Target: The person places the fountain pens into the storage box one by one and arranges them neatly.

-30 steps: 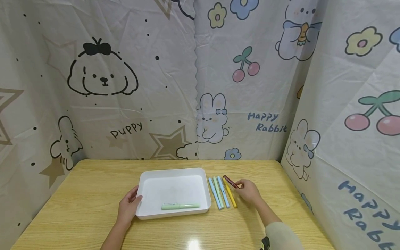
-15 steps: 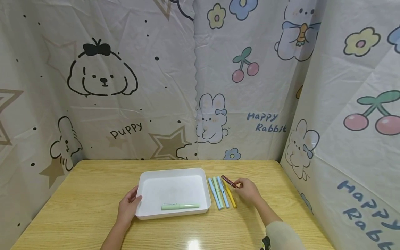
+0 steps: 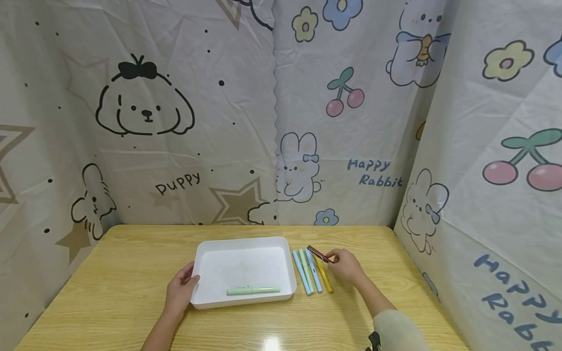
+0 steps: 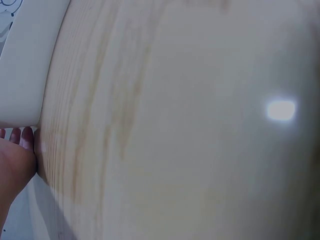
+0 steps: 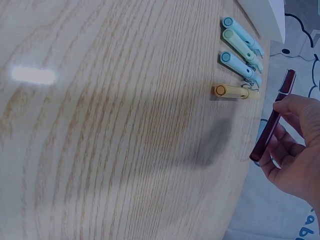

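Observation:
My right hand [image 3: 345,264] pinches a dark red pen [image 3: 318,254] and holds it above the table; the same pen [image 5: 274,121] shows in the right wrist view, gripped by fingers [image 5: 292,106]. Below it lie three pale blue and green pens [image 3: 306,271] and a yellow pen [image 3: 324,277] side by side. A white tray [image 3: 206,251] sits at the middle with a light green pen [image 3: 253,290] inside near its front wall. My left hand [image 3: 180,291] holds the tray's left front corner, thumb on the rim.
The wooden table [image 3: 123,273] is walled by cartoon-printed sheets at the back [image 3: 228,122] and on the right [image 3: 491,195]. In the left wrist view only the tray's wall [image 4: 30,65], fingertips [image 4: 20,135] and blurred wood show.
My right hand has lifted the dark red pen slightly and shifted it a little to the left. The left hand and the tray have stayed put.

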`<state>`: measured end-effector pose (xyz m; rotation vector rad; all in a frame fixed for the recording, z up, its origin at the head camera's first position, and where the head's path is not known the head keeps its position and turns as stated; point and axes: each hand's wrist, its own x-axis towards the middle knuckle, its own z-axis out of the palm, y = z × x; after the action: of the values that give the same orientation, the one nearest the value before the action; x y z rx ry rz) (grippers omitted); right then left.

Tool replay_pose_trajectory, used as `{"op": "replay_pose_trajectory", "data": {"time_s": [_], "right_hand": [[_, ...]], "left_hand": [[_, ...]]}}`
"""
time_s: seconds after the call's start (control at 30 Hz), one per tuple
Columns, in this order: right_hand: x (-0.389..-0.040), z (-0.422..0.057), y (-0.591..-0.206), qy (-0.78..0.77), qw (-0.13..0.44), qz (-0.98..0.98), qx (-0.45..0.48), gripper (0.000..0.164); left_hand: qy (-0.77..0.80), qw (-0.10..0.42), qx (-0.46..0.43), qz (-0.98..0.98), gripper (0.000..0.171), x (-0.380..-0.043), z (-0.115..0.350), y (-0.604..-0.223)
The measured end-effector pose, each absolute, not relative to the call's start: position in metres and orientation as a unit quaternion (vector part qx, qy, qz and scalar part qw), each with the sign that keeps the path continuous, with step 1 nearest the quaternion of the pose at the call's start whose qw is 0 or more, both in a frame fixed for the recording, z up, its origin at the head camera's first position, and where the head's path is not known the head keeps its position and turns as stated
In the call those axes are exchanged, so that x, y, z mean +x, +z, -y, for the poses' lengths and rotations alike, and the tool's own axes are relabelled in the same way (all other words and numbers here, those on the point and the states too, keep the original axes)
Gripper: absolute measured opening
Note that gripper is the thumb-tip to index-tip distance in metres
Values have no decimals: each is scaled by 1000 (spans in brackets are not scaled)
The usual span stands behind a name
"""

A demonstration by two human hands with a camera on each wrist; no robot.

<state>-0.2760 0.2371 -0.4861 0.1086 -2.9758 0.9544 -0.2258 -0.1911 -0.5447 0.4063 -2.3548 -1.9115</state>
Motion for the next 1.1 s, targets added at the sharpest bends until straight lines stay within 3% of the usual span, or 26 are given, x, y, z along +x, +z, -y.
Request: {"op": "replay_pose_trajectory", "data": {"time_s": [1.1], "right_hand": [[-273, -223, -476, 296, 6, 953, 71, 20]], "left_hand": [[-631, 42, 132, 763, 52, -226, 191, -545]]}}
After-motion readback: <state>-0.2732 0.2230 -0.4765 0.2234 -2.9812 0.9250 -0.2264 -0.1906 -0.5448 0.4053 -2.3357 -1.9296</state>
